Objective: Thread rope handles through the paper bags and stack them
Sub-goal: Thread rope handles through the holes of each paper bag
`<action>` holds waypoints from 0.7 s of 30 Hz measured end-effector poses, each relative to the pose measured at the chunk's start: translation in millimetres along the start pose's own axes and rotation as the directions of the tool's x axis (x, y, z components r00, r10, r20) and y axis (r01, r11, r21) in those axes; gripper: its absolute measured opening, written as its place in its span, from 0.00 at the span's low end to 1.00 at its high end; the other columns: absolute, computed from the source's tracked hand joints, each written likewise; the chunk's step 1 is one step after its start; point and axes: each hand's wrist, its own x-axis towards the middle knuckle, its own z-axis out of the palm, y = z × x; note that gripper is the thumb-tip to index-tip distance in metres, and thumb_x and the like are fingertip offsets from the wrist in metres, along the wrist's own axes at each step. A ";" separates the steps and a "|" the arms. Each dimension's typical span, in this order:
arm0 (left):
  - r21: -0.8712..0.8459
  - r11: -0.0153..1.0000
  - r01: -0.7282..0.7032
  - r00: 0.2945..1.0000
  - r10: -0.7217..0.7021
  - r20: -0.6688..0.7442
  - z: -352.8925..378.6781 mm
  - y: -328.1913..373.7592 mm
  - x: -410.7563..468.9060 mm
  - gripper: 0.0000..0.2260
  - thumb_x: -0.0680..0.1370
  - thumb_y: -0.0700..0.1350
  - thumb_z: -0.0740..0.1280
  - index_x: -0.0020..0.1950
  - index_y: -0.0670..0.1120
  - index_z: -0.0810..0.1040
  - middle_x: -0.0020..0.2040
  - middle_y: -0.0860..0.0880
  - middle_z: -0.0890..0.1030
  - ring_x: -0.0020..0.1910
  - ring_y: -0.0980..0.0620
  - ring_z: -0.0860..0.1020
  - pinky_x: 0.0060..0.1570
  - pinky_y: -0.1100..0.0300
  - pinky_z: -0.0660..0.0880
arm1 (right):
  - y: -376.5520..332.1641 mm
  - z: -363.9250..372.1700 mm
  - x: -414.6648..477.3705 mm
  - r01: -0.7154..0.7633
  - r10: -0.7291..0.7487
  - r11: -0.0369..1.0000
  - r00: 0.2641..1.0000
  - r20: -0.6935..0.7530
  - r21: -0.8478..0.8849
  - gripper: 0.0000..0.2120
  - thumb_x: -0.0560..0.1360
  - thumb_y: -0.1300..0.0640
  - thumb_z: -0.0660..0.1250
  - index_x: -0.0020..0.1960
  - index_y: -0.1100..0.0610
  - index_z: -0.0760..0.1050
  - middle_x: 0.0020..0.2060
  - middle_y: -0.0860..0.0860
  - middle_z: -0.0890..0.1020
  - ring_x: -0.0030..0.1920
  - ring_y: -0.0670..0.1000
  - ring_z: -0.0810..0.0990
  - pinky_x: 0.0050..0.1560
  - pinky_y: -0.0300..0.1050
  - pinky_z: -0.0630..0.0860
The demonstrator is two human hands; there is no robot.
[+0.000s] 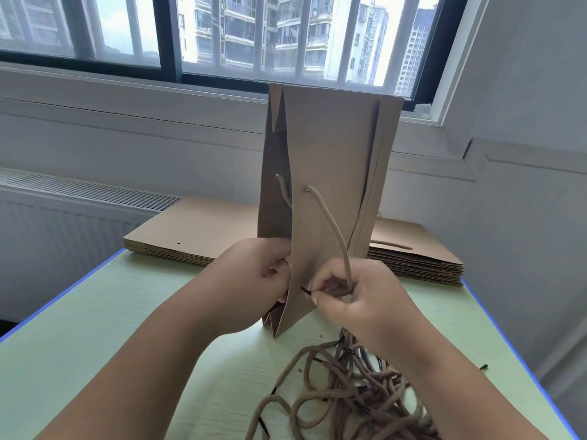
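Note:
A flat brown paper bag is held up on end above the table, its top edge toward me. My left hand grips the bag's left edge near that end. My right hand pinches the black tip of a brown rope handle against the bag's front panel, close to the edge. The rope's other end passes through a hole higher up the panel. A second rope piece shows at the bag's left fold.
A pale green table with a blue rim carries two stacks of flat paper bags, one at the back left and one at the back right. A tangled pile of loose ropes lies at the near right. Behind stands a window wall.

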 end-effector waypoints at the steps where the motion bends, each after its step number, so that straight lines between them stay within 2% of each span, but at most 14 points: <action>1: -0.005 1.000 0.002 1.000 -0.002 0.002 0.1 0.3 -0.1 0.14 0.78 0.34 0.58 0.46 0.47 0.81 0.40 0.49 0.85 0.39 0.50 0.83 0.44 0.49 0.81 | 0.5 0.5 0.0 -0.005 0.005 1.000 1.000 0.001 0.016 0.09 0.74 0.67 0.71 0.39 0.55 0.81 0.35 0.51 0.83 0.38 0.54 0.82 0.42 0.55 0.79; 3: -0.018 1.000 0.000 1.000 0.000 0.005 0.1 1.1 -0.2 0.14 0.78 0.33 0.58 0.45 0.48 0.81 0.39 0.49 0.84 0.39 0.50 0.82 0.44 0.51 0.79 | 2.0 2.3 -0.5 -0.017 0.017 0.999 1.000 0.003 0.028 0.09 0.74 0.67 0.71 0.40 0.55 0.82 0.35 0.52 0.84 0.39 0.56 0.82 0.42 0.56 0.80; 9: -0.032 0.999 -0.008 1.000 0.008 0.009 0.7 -0.7 1.1 0.13 0.77 0.33 0.58 0.45 0.45 0.81 0.38 0.49 0.84 0.38 0.50 0.82 0.42 0.52 0.79 | 3.8 7.0 0.0 -0.017 0.017 1.000 1.000 -0.026 0.009 0.10 0.74 0.67 0.71 0.39 0.53 0.81 0.35 0.51 0.83 0.38 0.53 0.82 0.40 0.52 0.80; 12: -0.038 0.999 -0.010 1.000 0.010 0.010 0.8 -2.1 1.1 0.12 0.77 0.33 0.59 0.46 0.43 0.80 0.38 0.47 0.84 0.38 0.49 0.82 0.43 0.48 0.81 | 5.7 10.1 -0.6 -0.015 0.014 1.000 0.998 -0.059 -0.012 0.10 0.74 0.65 0.72 0.37 0.54 0.80 0.32 0.52 0.81 0.34 0.56 0.79 0.35 0.51 0.76; 15: -0.063 0.998 -0.027 0.999 0.028 0.015 0.4 -0.6 0.2 0.13 0.76 0.31 0.60 0.44 0.45 0.80 0.38 0.48 0.83 0.39 0.48 0.82 0.43 0.49 0.80 | 6.9 14.2 -1.0 -0.016 0.013 0.999 0.995 -0.099 -0.035 0.09 0.74 0.63 0.73 0.36 0.55 0.78 0.30 0.54 0.78 0.32 0.56 0.74 0.31 0.46 0.70; 18: -0.055 0.997 -0.047 0.998 0.049 0.039 -0.3 -2.7 0.7 0.11 0.76 0.31 0.61 0.48 0.42 0.81 0.42 0.47 0.85 0.43 0.47 0.84 0.47 0.46 0.82 | 6.8 15.6 -0.3 -0.021 0.015 0.999 0.992 -0.126 -0.041 0.10 0.74 0.62 0.74 0.36 0.57 0.77 0.28 0.54 0.76 0.28 0.50 0.69 0.30 0.38 0.64; 19: -0.045 0.998 -0.054 0.997 0.055 0.044 -0.4 -3.3 0.3 0.10 0.76 0.32 0.61 0.49 0.43 0.81 0.43 0.47 0.85 0.44 0.47 0.84 0.47 0.45 0.82 | 6.8 15.7 -0.2 -0.021 0.016 0.999 0.992 -0.126 -0.041 0.10 0.74 0.62 0.74 0.36 0.57 0.77 0.28 0.54 0.76 0.28 0.48 0.68 0.30 0.37 0.64; 21: -0.029 0.998 -0.063 0.997 0.064 0.045 -0.6 -3.1 -0.1 0.10 0.76 0.34 0.61 0.48 0.45 0.81 0.42 0.50 0.84 0.42 0.49 0.83 0.45 0.47 0.81 | 7.3 15.6 -0.3 -0.015 0.009 0.999 0.992 -0.122 -0.048 0.10 0.74 0.61 0.74 0.36 0.56 0.76 0.29 0.55 0.76 0.29 0.52 0.71 0.31 0.39 0.66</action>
